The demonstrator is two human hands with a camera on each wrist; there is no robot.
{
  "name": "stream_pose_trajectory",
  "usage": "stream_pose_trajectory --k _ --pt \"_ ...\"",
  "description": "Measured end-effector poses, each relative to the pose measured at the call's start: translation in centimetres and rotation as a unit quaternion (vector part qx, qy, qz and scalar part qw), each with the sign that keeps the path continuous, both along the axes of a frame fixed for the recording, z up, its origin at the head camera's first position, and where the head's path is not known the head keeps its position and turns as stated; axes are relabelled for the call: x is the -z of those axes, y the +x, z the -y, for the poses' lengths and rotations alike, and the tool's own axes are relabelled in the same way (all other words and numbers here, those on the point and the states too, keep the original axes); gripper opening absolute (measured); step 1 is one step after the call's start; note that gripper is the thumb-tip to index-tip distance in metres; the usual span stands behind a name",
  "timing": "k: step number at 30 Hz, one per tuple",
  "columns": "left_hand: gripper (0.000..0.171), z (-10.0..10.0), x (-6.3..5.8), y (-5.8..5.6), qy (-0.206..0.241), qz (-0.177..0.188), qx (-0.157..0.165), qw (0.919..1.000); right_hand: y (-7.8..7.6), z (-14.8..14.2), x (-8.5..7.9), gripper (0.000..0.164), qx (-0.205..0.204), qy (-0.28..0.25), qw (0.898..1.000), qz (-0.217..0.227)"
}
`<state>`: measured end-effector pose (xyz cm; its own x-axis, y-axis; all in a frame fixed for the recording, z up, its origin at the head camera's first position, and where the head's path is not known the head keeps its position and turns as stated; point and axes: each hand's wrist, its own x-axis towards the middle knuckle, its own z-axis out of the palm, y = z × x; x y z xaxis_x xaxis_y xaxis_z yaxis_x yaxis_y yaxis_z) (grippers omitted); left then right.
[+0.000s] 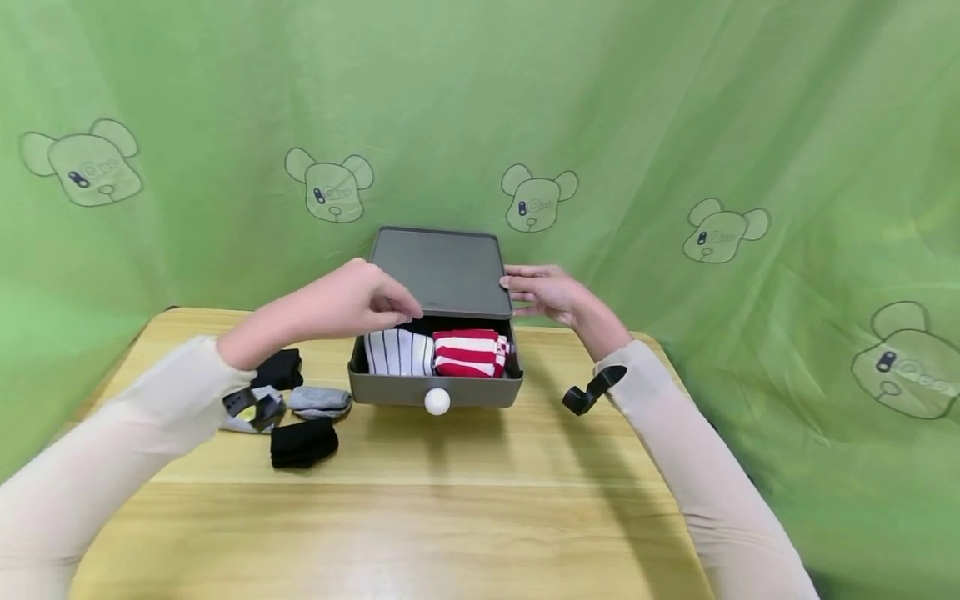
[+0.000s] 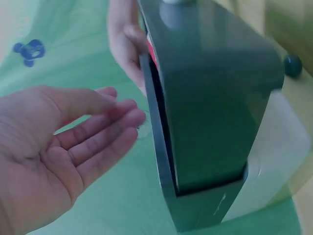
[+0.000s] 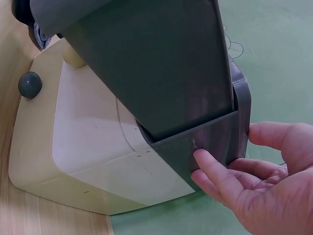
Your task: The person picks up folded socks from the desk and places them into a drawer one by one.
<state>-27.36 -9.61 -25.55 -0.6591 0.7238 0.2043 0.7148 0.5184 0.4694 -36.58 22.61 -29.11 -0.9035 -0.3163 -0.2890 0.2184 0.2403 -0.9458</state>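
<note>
A grey drawer [image 1: 397, 390] with a white knob [image 1: 437, 401] is pulled out of the top of a small drawer box [image 1: 438, 267]. Inside it lie a folded white sock with dark stripes [image 1: 397, 352] and a folded red-and-white striped sock [image 1: 468, 352]. Above the drawer's left part hovers my left hand [image 1: 360, 296], fingers loosely bent; the left wrist view shows nothing in it. My right hand [image 1: 551, 292] rests against the box's right side. In the right wrist view, its fingertips [image 3: 203, 155] touch the grey side and the thumb meets the edge.
Left of the drawer, on the wooden table [image 1: 420, 517], lie a folded black sock [image 1: 303, 443], a grey one [image 1: 320, 401] and another black bundle [image 1: 279, 368]. Beneath the grey drawer are a white drawer [image 3: 90, 117] and a tan one with a dark knob [image 3: 30, 85]. A green curtain [image 1: 450, 100] hangs behind.
</note>
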Motion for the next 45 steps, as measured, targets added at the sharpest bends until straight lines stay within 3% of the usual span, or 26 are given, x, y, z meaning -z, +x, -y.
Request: stream_pose_trajectory --k 6,8,13,16,18,20,23,26,30,35,41,43,45 --pt "0.019 0.6 1.9 3.4 0.078 0.087 -0.002 0.9931 0.3 0.4 0.0 0.063 -0.012 0.001 1.000 0.002" --pt "0.016 0.5 2.9 4.3 0.092 0.099 -0.009 0.9908 0.5 0.4 0.0 0.063 -0.010 -0.002 1.000 0.003" --pt "0.011 0.6 5.1 6.4 0.145 0.039 -0.048 0.9875 1.0 0.6 0.5 0.062 -0.010 -0.005 1.000 0.002" --pt "0.013 0.9 5.8 7.7 0.193 0.001 -0.065 0.9790 1.1 0.8 0.7 0.062 -0.016 -0.002 1.000 0.003" --pt "0.013 0.9 6.0 8.4 0.216 0.000 -0.066 0.9742 1.2 0.9 0.7 0.062 -0.018 -0.001 1.000 0.003" --pt "0.012 0.8 6.1 8.9 0.231 0.035 -0.054 0.9708 1.2 0.9 0.6 0.062 -0.016 -0.001 1.000 0.002" --pt "0.015 0.5 6.6 9.4 0.235 0.122 -0.023 0.9642 1.1 0.9 0.4 0.062 -0.014 -0.001 1.000 0.001" --pt "0.021 0.0 7.6 9.8 0.230 0.212 0.010 0.9498 1.0 0.9 0.4 0.062 -0.015 0.000 1.000 0.003" --pt "0.027 -0.9 9.7 9.9 0.220 0.285 0.042 0.9319 0.9 0.9 0.5 0.062 -0.015 0.002 1.000 0.006" --pt "0.035 -1.7 12.0 9.6 0.222 0.352 0.057 0.9074 0.6 1.1 0.5 0.062 -0.013 0.001 1.000 0.007" --pt "0.046 -2.4 13.5 8.9 0.251 0.438 0.050 0.8617 0.7 1.0 0.5 0.062 -0.008 0.003 1.000 0.011" --pt "0.049 -2.6 13.8 8.7 0.261 0.452 0.043 0.8516 0.7 1.0 0.5 0.063 -0.010 0.002 1.000 0.011" --pt "0.050 -2.8 14.0 8.6 0.272 0.456 0.036 0.8468 0.7 1.0 0.6 0.063 -0.012 0.002 1.000 0.011"
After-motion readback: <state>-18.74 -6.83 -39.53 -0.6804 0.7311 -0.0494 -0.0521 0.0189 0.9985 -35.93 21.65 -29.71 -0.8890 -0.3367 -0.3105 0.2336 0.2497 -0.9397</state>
